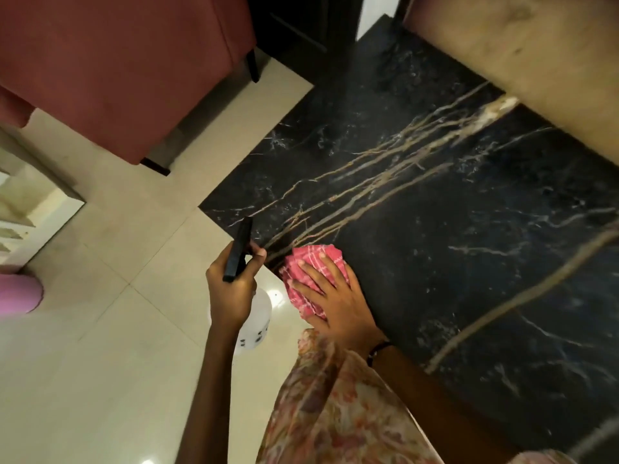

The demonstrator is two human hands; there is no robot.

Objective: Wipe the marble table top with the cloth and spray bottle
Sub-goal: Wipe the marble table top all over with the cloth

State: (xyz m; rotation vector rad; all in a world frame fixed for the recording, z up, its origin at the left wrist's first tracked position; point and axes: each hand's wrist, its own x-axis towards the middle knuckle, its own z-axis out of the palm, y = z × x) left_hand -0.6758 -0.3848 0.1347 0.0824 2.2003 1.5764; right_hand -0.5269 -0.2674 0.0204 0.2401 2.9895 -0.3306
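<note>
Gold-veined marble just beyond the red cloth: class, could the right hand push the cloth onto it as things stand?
Probably yes. The right hand rests flat on the red cloth, and the gold-veined marble ahead looks bare.

I look for words and numbers, and I can't read any. The white spray bottle [256, 324] in my left hand [231, 293] has some small dark marks low on its side. They may be letters, but they are too blurry for me to tell. The red cloth [313, 279] has thin white lines on it, and those are only a pattern, not writing. The black marble table top [452, 229] has gold and white streaks, and they are not signs.
</note>
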